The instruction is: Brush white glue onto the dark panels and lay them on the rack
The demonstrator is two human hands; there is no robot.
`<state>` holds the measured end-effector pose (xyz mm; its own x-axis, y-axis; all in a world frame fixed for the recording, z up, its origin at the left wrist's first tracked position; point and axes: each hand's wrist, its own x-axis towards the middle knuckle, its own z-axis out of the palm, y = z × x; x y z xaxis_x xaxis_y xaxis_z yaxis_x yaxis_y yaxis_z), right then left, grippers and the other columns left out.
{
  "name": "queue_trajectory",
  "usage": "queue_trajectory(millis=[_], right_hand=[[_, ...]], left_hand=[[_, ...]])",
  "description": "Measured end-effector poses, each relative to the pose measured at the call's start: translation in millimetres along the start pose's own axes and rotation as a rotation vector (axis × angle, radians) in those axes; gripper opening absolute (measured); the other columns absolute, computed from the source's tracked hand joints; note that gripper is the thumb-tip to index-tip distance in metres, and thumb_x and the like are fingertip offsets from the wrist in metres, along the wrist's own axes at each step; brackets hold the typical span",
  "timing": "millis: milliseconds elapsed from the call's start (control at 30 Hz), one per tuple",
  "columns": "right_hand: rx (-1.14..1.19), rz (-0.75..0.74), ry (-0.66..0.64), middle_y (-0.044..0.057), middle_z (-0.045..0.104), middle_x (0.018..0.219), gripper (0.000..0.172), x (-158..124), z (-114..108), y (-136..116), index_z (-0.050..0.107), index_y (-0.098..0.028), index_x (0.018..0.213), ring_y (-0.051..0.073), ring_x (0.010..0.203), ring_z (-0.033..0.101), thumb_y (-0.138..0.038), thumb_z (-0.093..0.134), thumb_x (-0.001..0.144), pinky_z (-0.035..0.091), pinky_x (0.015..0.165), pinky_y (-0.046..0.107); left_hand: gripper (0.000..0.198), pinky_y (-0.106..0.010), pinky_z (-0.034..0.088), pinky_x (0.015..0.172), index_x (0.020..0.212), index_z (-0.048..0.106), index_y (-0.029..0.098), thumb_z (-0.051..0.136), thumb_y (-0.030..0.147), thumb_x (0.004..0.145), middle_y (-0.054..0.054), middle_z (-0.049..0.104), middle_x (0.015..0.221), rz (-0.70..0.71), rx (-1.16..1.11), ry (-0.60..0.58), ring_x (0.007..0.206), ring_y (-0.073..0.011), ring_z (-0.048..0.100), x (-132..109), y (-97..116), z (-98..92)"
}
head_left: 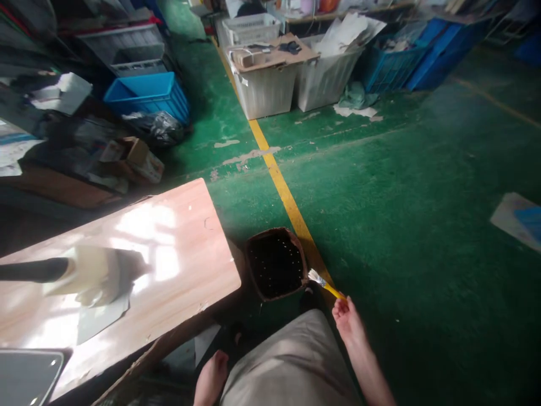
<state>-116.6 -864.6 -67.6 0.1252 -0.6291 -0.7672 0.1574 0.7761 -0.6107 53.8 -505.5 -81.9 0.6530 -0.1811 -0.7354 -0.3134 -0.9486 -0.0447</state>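
Beige trousers (291, 361) fill the bottom centre of the frame, on the wearer's leg closest to the lens. Just right of them, the right hand (350, 327) rises from the lower edge, its fingers closed round the yellow handle of a small paintbrush (325, 285). The brush's long axis slants from the hand up and to the left. Its pale bristles lie at the right rim of a dark perforated basket (276, 262), touching it or just beside it; which one is too small to tell. The basket stands on the green floor (401, 214), just above the trousers in the frame and beside a yellow line (274, 169). It lies up and left of the grip, and the right hand is the nearer hand to it. The left hand (211, 375) sits low at the bottom edge, left of the trousers and well apart from the brush. Whether it is open or closed cannot be told. At left, on a wooden table (186, 237), another person's gloved hand (95, 273) rests on a grey sheet (99, 318).
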Motion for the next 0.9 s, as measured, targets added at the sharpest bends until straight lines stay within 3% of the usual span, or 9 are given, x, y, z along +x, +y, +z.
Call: queue_trajectory(millis=[100,233,367,467,567,700,800,900], right_hand=[[-0.003,0.075,0.015,-0.005,0.06,0.059,0.032,62,6,-32,0.06,-0.018,0.082,0.008,0.052,0.059,-0.043,0.073,0.067,0.048,0.05,0.019],[0.015,0.131,0.03,-0.005,0.062,0.061,0.032,132,12,-42,0.061,-0.018,0.087,0.008,0.054,0.059,-0.041,0.073,0.068,0.049,0.054,0.019],[-0.051,0.108,0.04,-0.004,0.061,0.062,0.034,196,2,-7,0.062,-0.02,0.087,0.01,0.055,0.059,-0.046,0.072,0.068,0.05,0.054,0.023],[-0.038,0.095,0.059,-0.004,0.06,0.062,0.034,243,-14,41,0.062,-0.021,0.088,0.009,0.054,0.057,-0.048,0.071,0.069,0.049,0.052,0.023],[0.032,0.146,0.078,-0.005,0.059,0.065,0.032,289,-36,96,0.062,-0.022,0.09,0.007,0.052,0.053,-0.047,0.069,0.072,0.047,0.05,0.021],[0.064,0.233,0.082,-0.006,0.053,0.06,0.03,341,-66,159,0.063,-0.024,0.092,0.006,0.045,0.047,-0.049,0.067,0.074,0.044,0.044,0.021],[0.05,0.294,0.042,-0.007,0.045,0.053,0.033,369,-84,188,0.064,-0.025,0.09,0.006,0.039,0.041,-0.053,0.067,0.072,0.039,0.038,0.021],[0.027,0.353,0.005,-0.007,0.041,0.051,0.036,383,-93,197,0.064,-0.026,0.091,0.006,0.038,0.04,-0.056,0.067,0.071,0.036,0.035,0.021]], left_hand=[[0.028,-0.015,0.042,0.071,0.1,0.061,0.019,0.037,0.014,0.088,-0.003,0.068,0.095,0.071,-0.164,-0.092,0.086,-0.0102,0.064,24,64,9.4],[0.044,-0.023,0.044,0.079,0.127,0.047,0.014,0.042,0.013,0.083,-0.012,0.057,0.119,0.133,-0.037,0.028,0.099,-0.017,0.06,94,157,21.2],[0.056,-0.034,0.035,0.1,0.135,0.039,0.011,0.045,0.011,0.079,-0.016,0.049,0.13,0.283,0.092,0.141,0.121,-0.0241,0.045,205,243,39.1],[0.065,-0.041,0.03,0.105,0.138,0.035,0.007,0.052,0.015,0.076,-0.021,0.042,0.136,0.283,0.185,0.154,0.129,-0.031,0.036,302,288,64.7],[0.076,-0.046,0.025,0.106,0.142,0.025,0.006,0.058,0.021,0.075,-0.025,0.032,0.142,0.314,0.256,0.189,0.134,-0.0369,0.025,397,311,102.1],[0.093,-0.051,0.019,0.106,0.145,0.017,0.009,0.066,0.032,0.069,-0.025,0.025,0.146,0.368,0.379,0.208,0.135,-0.0419,0.018,498,315,155.4],[0.103,-0.052,0.017,0.106,0.146,0.014,0.01,0.07,0.039,0.064,-0.025,0.021,0.148,0.404,0.428,0.213,0.135,-0.0438,0.016,548,314,184.0],[0.109,-0.052,0.014,0.106,0.146,0.01,0.012,0.072,0.043,0.061,-0.025,0.015,0.15,0.454,0.433,0.22,0.136,-0.0443,0.012,577,315,197.4]])
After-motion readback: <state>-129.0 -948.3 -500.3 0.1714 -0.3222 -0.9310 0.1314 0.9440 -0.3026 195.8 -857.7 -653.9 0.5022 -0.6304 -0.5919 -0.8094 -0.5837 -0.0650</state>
